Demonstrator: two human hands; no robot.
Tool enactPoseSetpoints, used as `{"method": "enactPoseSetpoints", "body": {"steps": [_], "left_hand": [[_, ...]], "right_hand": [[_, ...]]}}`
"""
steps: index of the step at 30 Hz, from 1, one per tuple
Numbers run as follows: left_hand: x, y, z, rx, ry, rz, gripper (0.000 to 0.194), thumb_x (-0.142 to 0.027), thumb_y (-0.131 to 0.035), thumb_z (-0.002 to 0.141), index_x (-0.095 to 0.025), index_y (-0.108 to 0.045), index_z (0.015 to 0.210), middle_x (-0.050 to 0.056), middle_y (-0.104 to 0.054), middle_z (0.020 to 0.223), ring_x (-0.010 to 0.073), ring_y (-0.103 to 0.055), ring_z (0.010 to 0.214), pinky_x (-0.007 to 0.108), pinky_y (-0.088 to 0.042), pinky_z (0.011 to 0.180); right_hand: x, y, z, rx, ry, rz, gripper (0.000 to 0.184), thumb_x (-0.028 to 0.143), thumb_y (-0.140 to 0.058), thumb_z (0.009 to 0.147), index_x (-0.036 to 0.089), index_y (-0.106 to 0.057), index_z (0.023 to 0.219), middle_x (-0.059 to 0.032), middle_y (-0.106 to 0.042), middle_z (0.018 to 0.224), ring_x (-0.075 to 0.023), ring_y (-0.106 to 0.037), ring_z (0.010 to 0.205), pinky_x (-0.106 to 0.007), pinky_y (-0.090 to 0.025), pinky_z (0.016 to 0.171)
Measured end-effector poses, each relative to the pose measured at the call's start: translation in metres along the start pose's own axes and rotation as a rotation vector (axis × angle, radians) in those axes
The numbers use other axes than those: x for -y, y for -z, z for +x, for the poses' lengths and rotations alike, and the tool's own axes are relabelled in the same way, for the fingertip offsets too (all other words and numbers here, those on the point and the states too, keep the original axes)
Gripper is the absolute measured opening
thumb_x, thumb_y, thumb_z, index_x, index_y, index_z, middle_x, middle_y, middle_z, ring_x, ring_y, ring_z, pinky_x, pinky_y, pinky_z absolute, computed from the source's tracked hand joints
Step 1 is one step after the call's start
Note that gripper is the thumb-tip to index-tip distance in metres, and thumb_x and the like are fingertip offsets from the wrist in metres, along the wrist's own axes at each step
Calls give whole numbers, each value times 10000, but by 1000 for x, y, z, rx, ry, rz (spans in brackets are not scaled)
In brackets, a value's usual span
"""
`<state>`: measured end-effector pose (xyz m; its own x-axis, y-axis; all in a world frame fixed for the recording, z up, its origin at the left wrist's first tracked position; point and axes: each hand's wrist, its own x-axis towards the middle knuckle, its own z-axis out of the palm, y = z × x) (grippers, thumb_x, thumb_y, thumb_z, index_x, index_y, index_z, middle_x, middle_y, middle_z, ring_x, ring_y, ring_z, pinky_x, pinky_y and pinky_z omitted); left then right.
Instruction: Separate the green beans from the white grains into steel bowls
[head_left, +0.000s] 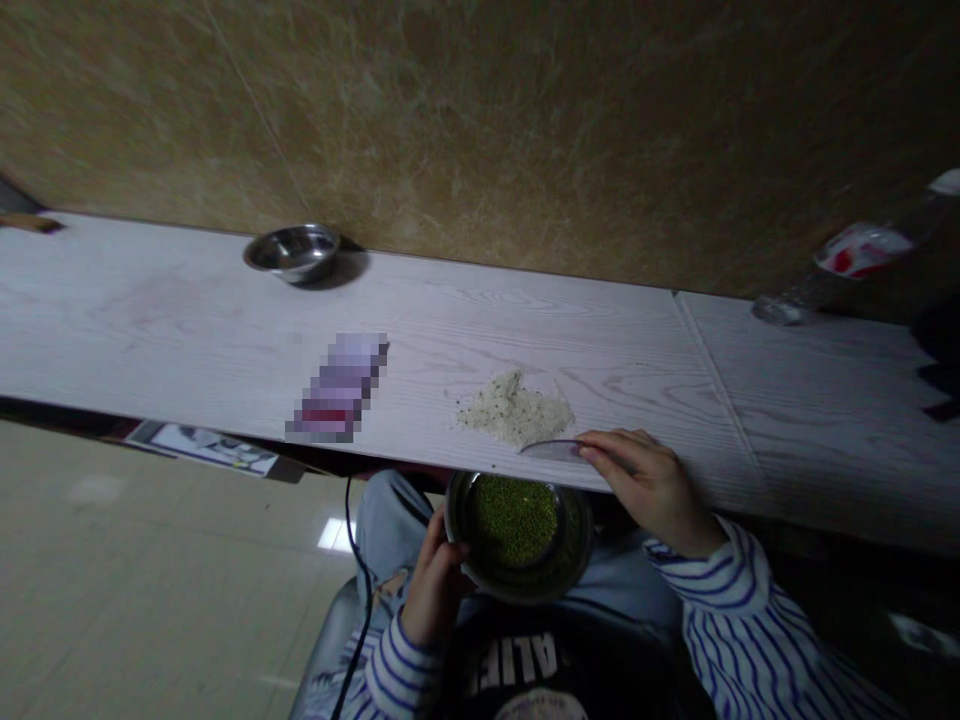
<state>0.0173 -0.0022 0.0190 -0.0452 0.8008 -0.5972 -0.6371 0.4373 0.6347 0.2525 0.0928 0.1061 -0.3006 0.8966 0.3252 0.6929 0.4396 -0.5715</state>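
My left hand (433, 585) grips the rim of a metal bowl (570, 560) full of small green beans (514, 518), held just below the table's near edge over my lap. My right hand (651, 484) rests on the table edge, its fingers closed on a thin flat card-like piece (549, 450). That piece lies right at the near side of a small heap of white grains (516, 408) on the pale wooden table (187, 330).
An empty steel bowl (294, 252) stands at the table's far edge by the brown wall. A blurred-out flat item (339, 388) lies left of the grains. A plastic bottle (847, 262) lies at the far right. Papers (204, 446) lie under the table.
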Motion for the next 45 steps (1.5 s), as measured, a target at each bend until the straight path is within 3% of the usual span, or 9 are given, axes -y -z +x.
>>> {"method": "enactPoseSetpoints", "body": {"steps": [3, 7, 14, 20, 25, 30, 37, 45], "left_hand": [[0, 0, 0, 3, 5, -1, 618, -278, -666, 672, -260, -569, 1282, 78, -664, 1157, 312, -588, 1001, 394, -523, 726], [-1, 1, 0, 0, 17, 5, 611, -246, -641, 696, -262, -552, 1300, 72, -663, 1154, 287, -600, 962, 382, -532, 728], [-3, 1, -1, -1, -13, -7, 563, -222, -626, 704, -255, -581, 1264, 63, -675, 1108, 252, -602, 867, 315, -525, 596], [-1, 0, 0, -34, -16, -21, 573, -215, -637, 685, -248, -594, 1255, 77, -665, 1174, 316, -580, 1057, 388, -539, 761], [-1, 1, 1, -26, -1, -3, 551, -223, -630, 697, -249, -589, 1246, 75, -670, 1137, 311, -595, 1004, 413, -547, 756], [-1, 3, 1, -28, -18, -11, 584, -231, -655, 669, -254, -600, 1249, 70, -668, 1183, 326, -578, 1087, 422, -530, 826], [0, 0, 2, -29, 7, -3, 589, -234, -654, 654, -258, -608, 1241, 75, -671, 1168, 343, -579, 1079, 396, -545, 732], [-2, 0, 1, -54, 2, 1, 556, -205, -621, 666, -256, -603, 1220, 58, -677, 1125, 289, -590, 985, 361, -538, 713]], "right_hand": [[5, -5, -1, 52, 36, -9, 183, 264, -559, 943, 264, -724, 1022, -34, -775, 906, -197, -701, 829, -353, -501, 793], [3, -9, 1, 23, 7, -47, 188, 254, -556, 944, 250, -719, 1037, -41, -777, 943, -206, -706, 849, -365, -494, 802], [-9, 5, 3, -45, -38, -64, 186, 265, -565, 925, 241, -729, 1009, -45, -776, 932, -226, -711, 859, -367, -516, 792], [-9, 7, 1, -51, -71, -94, 205, 287, -557, 927, 235, -731, 1021, -60, -776, 968, -242, -711, 894, -376, -524, 802], [-3, 3, 4, -7, -48, -81, 211, 275, -544, 938, 228, -729, 1027, -55, -779, 951, -227, -714, 865, -374, -520, 799], [-3, 7, 1, -60, -32, -91, 200, 279, -561, 930, 218, -732, 1012, -55, -780, 946, -219, -717, 861, -349, -537, 778], [6, 1, -1, -13, 19, -98, 174, 208, -585, 923, 191, -729, 1020, -41, -782, 914, -194, -719, 815, -333, -522, 760], [-8, 2, -1, -110, -59, -100, 189, 256, -582, 920, 201, -742, 1006, -68, -784, 970, -226, -734, 869, -336, -547, 772]]}}
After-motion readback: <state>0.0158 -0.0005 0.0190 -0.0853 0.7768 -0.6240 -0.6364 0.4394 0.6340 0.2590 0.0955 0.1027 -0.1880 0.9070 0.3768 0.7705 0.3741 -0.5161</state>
